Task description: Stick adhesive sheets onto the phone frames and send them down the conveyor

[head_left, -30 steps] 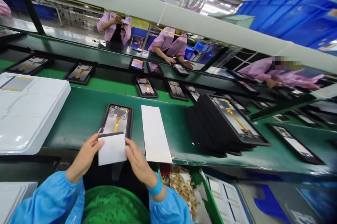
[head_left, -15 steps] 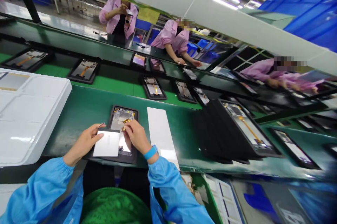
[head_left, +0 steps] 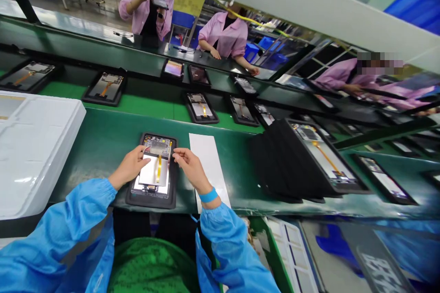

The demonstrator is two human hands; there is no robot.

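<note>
An open tablet body (head_left: pixel 172 194) lies in a black tray on the green bench in front of me, its circuit board showing at the top. Over its middle is a flat silvery-white battery (head_left: pixel 147 171), with an orange ribbon cable (head_left: pixel 158 169) across its right part. My left hand (head_left: pixel 129 167) grips the battery at its upper left corner, thumb on top. At the tablet's upper right edge is my right hand (head_left: pixel 189 167), thumb and fingertips close together; whatever lies between them is too small to make out.
A white sheet (head_left: pixel 206 160) lies right of the tablet. On the left stands a white plastic tray (head_left: pixel 41 146); on the right, stacked black trays (head_left: pixel 278 164) hold another open tablet. More tablets (head_left: pixel 201 108) sit on the green line beyond. People in pink work opposite.
The battery has moved right, from the tablet's left side onto its middle, with my left hand. My right hand has drawn back from the ribbon cable to the tablet's right edge.
</note>
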